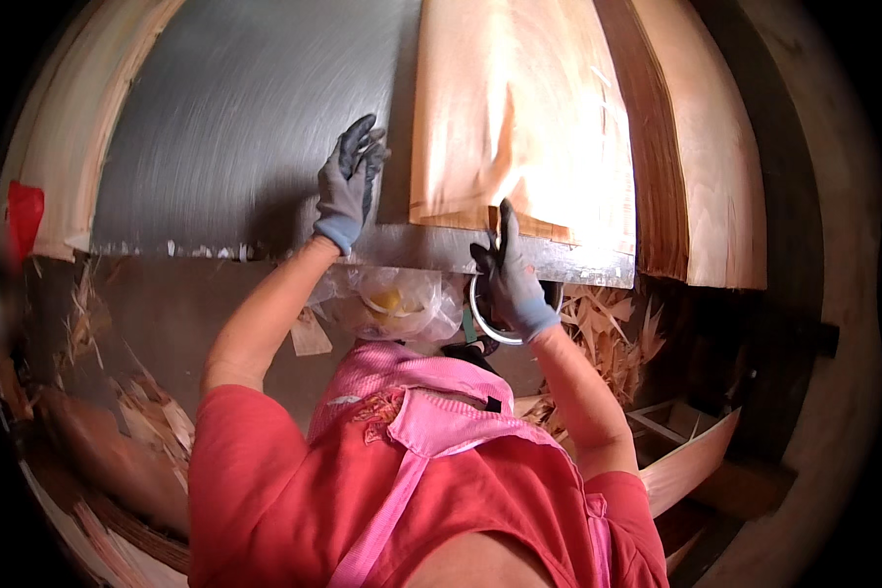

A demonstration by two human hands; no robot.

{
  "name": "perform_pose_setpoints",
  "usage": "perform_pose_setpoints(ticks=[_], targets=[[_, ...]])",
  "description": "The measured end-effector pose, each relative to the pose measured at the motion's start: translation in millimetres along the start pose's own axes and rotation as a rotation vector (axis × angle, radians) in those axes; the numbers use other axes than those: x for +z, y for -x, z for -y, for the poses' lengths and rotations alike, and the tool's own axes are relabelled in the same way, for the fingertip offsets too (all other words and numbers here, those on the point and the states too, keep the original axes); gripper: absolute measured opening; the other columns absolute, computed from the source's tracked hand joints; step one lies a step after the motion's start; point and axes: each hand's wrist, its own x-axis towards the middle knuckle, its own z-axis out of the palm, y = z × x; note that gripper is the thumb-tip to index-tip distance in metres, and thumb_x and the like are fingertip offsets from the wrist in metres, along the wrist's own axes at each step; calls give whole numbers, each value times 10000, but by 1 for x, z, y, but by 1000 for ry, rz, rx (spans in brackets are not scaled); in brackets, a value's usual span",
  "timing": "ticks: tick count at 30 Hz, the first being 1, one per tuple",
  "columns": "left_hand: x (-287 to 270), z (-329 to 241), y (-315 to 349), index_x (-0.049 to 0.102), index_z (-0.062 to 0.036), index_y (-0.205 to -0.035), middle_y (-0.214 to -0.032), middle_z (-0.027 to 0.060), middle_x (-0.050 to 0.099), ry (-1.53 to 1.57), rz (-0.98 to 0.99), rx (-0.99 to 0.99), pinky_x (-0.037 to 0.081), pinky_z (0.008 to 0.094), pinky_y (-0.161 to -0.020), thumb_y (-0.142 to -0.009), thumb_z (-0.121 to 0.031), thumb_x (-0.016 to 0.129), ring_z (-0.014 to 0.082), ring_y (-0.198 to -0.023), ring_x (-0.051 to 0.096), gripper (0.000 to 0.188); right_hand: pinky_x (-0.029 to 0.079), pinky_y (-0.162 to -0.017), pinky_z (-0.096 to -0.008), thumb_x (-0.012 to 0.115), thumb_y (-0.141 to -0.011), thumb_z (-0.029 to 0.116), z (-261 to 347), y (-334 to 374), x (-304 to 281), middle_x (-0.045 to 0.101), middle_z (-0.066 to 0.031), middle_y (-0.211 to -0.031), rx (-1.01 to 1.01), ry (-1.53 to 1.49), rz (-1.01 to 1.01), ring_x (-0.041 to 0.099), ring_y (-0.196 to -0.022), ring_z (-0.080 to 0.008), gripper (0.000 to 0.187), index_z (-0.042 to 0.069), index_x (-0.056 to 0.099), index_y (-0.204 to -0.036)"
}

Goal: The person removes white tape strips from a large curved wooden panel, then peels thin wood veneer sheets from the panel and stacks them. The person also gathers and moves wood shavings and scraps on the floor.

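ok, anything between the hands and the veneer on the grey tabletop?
Nothing visible. The right hand is at the near edge of the veneer, contact unclear; the left hand is left of it, only grey tabletop showing between.

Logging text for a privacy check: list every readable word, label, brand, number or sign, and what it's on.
None readable.
Gloved right hand: small reddish mark, too small to read.
Red shirt: patterned print by the pink apron, too small to tell if it holds letters.
Wood sheet, dark grey worktop: no text visible.
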Motion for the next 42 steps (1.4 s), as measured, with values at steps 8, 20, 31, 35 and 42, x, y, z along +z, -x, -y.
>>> perform_pose_setpoints(ticks=[8,20,31,35,42], targets=[[-65,16,64,555,-79,-1257,-1097,102,669,50,-60,-303,514,239,-638,-959,-175,518,168,-787,678,316,431,-498,-264,497,-948,64,12,9,-25,610,-124,-841,58,-124,3,497,-553,-104,712,134,55,-1503],[-55,20,83,555,-1,-1214,-1149,91,628,130,-14,-275,566,271,-751,-934,30,454,180,-966,648,300,463,-454,-295,515,-962,258,29,-61,-26,622,-128,-779,496,-933,268,527,-488,-166,453,144,316,-1353],[-65,27,84,557,-19,-1224,-1103,73,645,117,-41,-313,551,254,-711,-930,-16,516,153,-905,651,296,277,-308,-206,675,-862,169,51,-49,-161,464,45,-597,505,-650,-129,452,-420,-68,177,142,505,-904],[-44,33,77,540,-71,-1262,-1082,77,651,155,1,-430,522,249,-634,-933,-107,554,144,-749,646,331,310,-367,-186,677,-860,168,70,-30,-199,454,63,-628,521,-520,-184,436,-463,-39,306,124,519,-1119],[28,19,44,451,-126,-1327,-1117,118,626,340,269,-644,518,282,-609,-937,-243,553,211,-762,674,420,331,-387,-168,622,-894,118,99,14,-225,466,77,-660,546,-574,-266,447,-496,-13,368,111,494,-1239]])
